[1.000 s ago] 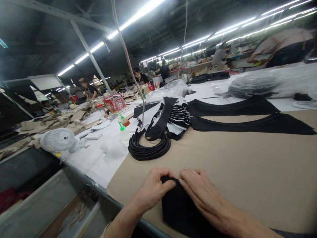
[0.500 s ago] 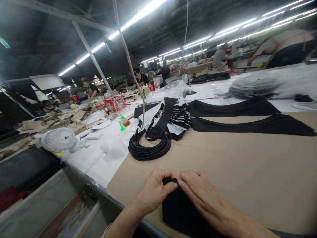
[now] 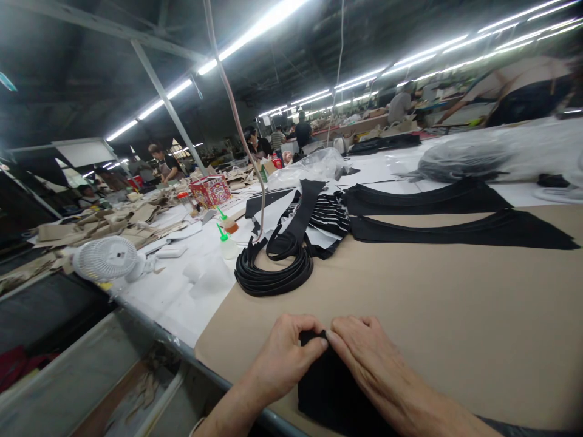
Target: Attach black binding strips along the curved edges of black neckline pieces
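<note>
Low in the head view, a black fabric piece (image 3: 328,388) lies at the near edge of the tan sheet (image 3: 455,303). My left hand (image 3: 291,352) pinches its upper edge between thumb and fingers. Right beside it, my right hand (image 3: 364,346) grips the same edge, with thumb and fingers pressed together and the fingertips nearly touching the left thumb. Part of the fabric is hidden under my right forearm. Beyond my hands rests a coil of black strips (image 3: 273,276).
Two stacks of long curved black pieces (image 3: 455,230) lie at the back right. Green-capped bottles (image 3: 228,243), a red patterned box (image 3: 212,191) and a white fan (image 3: 107,258) stand at left. A cord (image 3: 234,103) hangs above the table. Other people work farther off.
Both hands keep hold of the black fabric in almost the same spot. The view has shifted very slightly. At the far right, a bending person's arm has moved.
</note>
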`<move>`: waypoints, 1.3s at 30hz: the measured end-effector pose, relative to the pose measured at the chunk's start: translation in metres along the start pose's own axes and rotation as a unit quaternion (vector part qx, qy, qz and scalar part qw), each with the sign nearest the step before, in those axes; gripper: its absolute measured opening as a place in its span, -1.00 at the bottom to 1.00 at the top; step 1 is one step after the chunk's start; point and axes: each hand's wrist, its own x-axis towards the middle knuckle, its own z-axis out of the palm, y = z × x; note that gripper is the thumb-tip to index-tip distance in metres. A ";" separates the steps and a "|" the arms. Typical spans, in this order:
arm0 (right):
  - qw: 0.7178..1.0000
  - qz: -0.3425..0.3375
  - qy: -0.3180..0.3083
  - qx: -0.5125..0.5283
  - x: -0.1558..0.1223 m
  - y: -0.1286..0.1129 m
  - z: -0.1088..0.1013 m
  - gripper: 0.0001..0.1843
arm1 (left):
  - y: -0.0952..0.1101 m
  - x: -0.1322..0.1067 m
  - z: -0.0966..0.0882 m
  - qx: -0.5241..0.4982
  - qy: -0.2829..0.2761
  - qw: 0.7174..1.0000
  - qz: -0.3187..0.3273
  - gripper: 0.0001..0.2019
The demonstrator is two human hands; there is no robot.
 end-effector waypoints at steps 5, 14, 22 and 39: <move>1.000 0.010 -0.002 -0.017 0.001 -0.001 0.005 -0.72 | 0.002 -0.001 0.003 0.003 0.004 1.000 0.008 -0.84; 0.999 0.021 -0.012 -0.026 -0.002 -0.001 0.008 -0.64 | 0.012 -0.006 0.000 -0.005 -0.012 0.999 0.029 -0.86; 0.969 0.125 0.012 0.212 0.000 -0.003 -0.007 -0.41 | 0.004 0.006 -0.004 -0.141 -0.025 0.989 -0.033 -0.67; 0.964 0.147 -0.020 0.220 -0.004 0.005 -0.005 -0.55 | -0.002 0.008 0.003 -0.126 0.031 0.989 -0.065 -0.69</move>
